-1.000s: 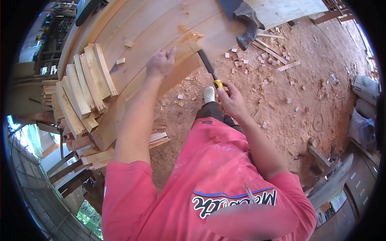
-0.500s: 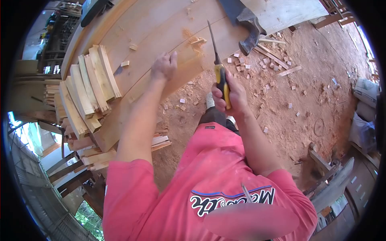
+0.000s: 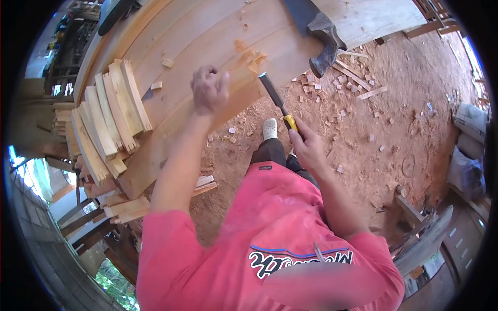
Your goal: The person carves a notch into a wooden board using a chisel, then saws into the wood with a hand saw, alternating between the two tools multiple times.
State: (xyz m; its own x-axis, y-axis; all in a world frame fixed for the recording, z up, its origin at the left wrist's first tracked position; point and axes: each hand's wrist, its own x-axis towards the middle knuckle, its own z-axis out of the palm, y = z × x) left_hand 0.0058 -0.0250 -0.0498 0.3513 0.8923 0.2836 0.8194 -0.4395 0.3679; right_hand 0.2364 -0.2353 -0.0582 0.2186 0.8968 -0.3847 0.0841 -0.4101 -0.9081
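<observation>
My right hand (image 3: 310,145) is wrapped round the yellow-and-black handle of a chisel (image 3: 273,93). Its flat blade points up and left, with the tip near the bench edge beside a small pile of wood shavings (image 3: 254,58). My left hand (image 3: 210,89) is over the near part of the wooden workbench (image 3: 187,49), fingers curled in a loose fist, with no object showing in it. A handsaw (image 3: 326,44) with a dark, worn handle lies on the bench to the right of the shavings.
Several cut wooden strips (image 3: 116,109) are stacked at the bench's left end. Small wood offcuts (image 3: 342,80) and sawdust litter the dirt floor to the right. Sacks (image 3: 471,122) stand at the far right. A dark tool (image 3: 116,14) sits at the upper left.
The chisel has rolled, so its broad face now shows instead of its thin side, and its tip has moved lower and left. My left hand has turned, its knuckles now facing up.
</observation>
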